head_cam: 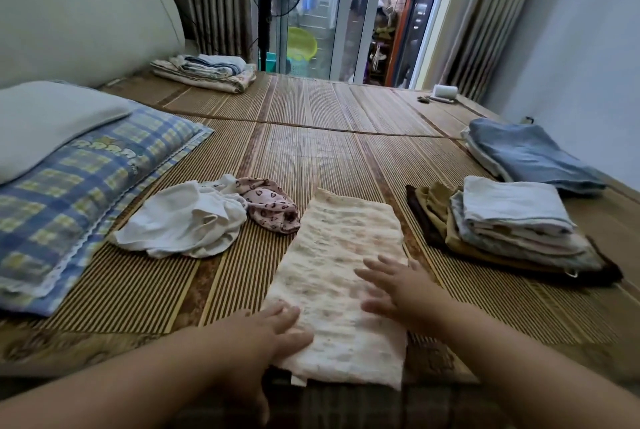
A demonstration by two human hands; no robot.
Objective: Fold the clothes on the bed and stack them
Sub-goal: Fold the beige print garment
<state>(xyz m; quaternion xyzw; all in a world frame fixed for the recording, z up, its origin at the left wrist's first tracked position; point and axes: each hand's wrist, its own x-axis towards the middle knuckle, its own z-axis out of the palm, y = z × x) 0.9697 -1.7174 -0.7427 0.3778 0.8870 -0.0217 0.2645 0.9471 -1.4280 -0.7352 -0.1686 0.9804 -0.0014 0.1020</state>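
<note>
The cream printed cloth [339, 255] lies as a long narrow strip on the woven bed mat [311, 151], its near end at the bed's front edge. My guess is it's laid out that way so it can be folded end over end. The left hand [273, 331] rests on the near left corner, fingers straight and flat, gripping nothing. The right hand [398, 293] is spread wide, palm down, over the strip's right side (pressing or just above, can't tell). Looks like smoothing. The folded stack [512, 220] waits just to the right. A crumpled white garment [180, 220] and a pink heart-print piece [270, 203] sit to the left, not yet folded.

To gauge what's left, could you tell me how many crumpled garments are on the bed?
2: white garment mid-left, pink garment touching its right side. Others may hide beneath.
</note>
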